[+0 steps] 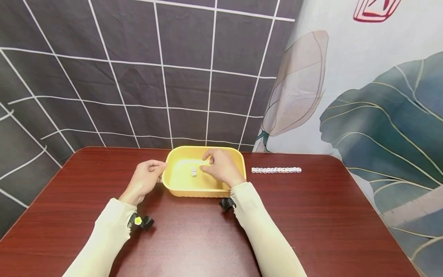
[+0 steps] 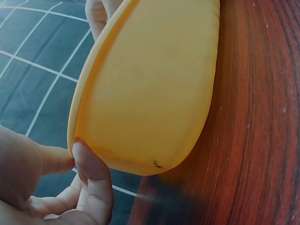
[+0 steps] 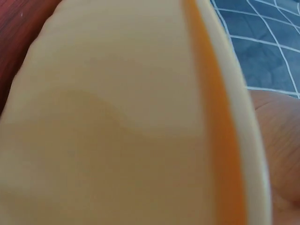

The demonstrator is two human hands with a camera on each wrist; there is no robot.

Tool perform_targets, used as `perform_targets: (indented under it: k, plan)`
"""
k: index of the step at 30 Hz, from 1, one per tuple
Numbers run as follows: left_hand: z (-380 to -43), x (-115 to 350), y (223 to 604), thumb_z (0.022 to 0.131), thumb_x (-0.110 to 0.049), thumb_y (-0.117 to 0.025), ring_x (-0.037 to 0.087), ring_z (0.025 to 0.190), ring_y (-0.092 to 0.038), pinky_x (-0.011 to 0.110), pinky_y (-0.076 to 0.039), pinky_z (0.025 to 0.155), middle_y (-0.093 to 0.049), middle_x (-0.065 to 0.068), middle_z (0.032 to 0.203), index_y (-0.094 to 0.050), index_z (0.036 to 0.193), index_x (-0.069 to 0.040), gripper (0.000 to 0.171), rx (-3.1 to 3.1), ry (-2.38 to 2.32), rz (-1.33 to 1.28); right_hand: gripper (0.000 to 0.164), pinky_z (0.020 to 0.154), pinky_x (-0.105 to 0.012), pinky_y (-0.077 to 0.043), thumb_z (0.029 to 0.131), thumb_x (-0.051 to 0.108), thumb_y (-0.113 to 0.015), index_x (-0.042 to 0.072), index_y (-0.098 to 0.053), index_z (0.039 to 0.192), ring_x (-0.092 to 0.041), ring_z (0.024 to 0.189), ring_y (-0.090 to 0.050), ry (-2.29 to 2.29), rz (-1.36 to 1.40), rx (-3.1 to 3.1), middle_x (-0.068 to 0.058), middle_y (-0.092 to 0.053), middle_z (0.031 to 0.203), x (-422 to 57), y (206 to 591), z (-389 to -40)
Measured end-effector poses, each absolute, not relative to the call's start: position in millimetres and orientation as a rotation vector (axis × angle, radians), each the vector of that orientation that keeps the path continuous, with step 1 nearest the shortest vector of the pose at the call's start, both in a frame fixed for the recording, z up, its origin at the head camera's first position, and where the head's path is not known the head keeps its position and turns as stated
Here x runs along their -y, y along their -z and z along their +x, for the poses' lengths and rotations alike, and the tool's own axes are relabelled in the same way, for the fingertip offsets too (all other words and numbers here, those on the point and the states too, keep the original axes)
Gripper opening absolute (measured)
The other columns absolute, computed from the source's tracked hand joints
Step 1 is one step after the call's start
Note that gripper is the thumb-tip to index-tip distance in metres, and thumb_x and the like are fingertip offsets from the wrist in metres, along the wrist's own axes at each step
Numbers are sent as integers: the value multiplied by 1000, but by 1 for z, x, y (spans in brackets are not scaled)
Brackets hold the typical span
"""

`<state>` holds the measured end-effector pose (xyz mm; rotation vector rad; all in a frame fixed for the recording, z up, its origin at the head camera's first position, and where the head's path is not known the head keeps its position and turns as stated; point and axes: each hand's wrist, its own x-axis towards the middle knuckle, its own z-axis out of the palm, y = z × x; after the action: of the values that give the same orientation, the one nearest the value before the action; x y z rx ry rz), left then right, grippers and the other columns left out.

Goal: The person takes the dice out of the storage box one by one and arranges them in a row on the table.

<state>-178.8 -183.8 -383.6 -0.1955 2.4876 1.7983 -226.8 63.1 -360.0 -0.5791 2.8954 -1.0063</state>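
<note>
A yellow plastic basin (image 1: 183, 192) sits near the table's far edge. At its left end my left hand (image 1: 144, 179) pinches the rim between thumb and fingers; the left wrist view shows the thumb and a fingertip (image 2: 91, 161) at the lip. Inside, two small white dice (image 1: 194, 172) lie close together on the bottom. Reaching over the basin's near right side, my right hand (image 1: 223, 167) is just right of the dice, thumb and forefinger apart with a gap between them. In the right wrist view the basin's wall hides most of that hand.
To the right of the basin, a straight row of several small white cubes with coloured marks (image 1: 276, 170) lies on the dark red wooden table (image 1: 194, 238). Behind the table hang a grey gridded cloth (image 1: 187, 88) and a leaf-patterned cloth (image 1: 380, 127).
</note>
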Motion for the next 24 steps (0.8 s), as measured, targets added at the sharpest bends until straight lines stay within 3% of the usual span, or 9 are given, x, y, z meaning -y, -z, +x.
perform_targets:
  k: [7,14,24]
  plan:
    - [-179,183,383,106,-15,-55,6,74,-66,19,-60,71,-71,22,108,-58,129,11,35,-2492,-1796,-188,24,61,-23,-41,86,17,-78,8,-72,107,-14,70,-51,959,-624,-2818,-2,-56,76,-53,369,-226]
    - [-180,183,383,106,-15,-55,7,74,-67,19,-60,71,-71,25,110,-58,128,12,35,-2495,-1798,-184,33,54,-22,-35,88,6,-71,9,-70,120,-11,64,-45,860,-717,-2726,1,-50,70,-51,374,-226]
    - [-180,183,384,106,-14,-55,8,74,-66,19,-60,70,-71,22,107,-58,128,12,34,-2489,-1805,-194,45,65,-23,-38,88,2,-68,11,-66,132,-11,62,-41,741,-852,-2705,3,-44,68,-50,383,-228]
